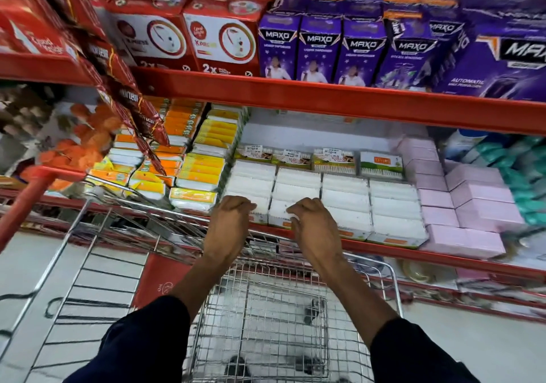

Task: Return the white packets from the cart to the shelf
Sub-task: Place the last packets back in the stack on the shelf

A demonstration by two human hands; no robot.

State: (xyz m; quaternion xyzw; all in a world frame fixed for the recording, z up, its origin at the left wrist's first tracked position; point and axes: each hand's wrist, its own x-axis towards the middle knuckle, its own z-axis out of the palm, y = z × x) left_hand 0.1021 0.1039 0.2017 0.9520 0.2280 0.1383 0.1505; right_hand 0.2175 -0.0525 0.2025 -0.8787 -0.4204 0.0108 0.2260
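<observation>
White packets (345, 202) lie in several rows on the red shelf (413, 254), stacked flat. My left hand (229, 220) rests at the front of the leftmost row, fingers curled against a packet's edge. My right hand (313, 223) presses on the front packet of the second row, fingers bent over it. Whether either hand grips a packet is unclear. Below my arms stands the wire cart (266, 308); its basket shows no packets, only the floor through the mesh.
Yellow and orange packs (201, 173) sit left of the white rows, pink packs (472, 205) to the right. An upper red shelf (325, 99) with purple and red boxes overhangs. A second cart (74, 264) stands at left. Red sachet strips (133, 110) hang down.
</observation>
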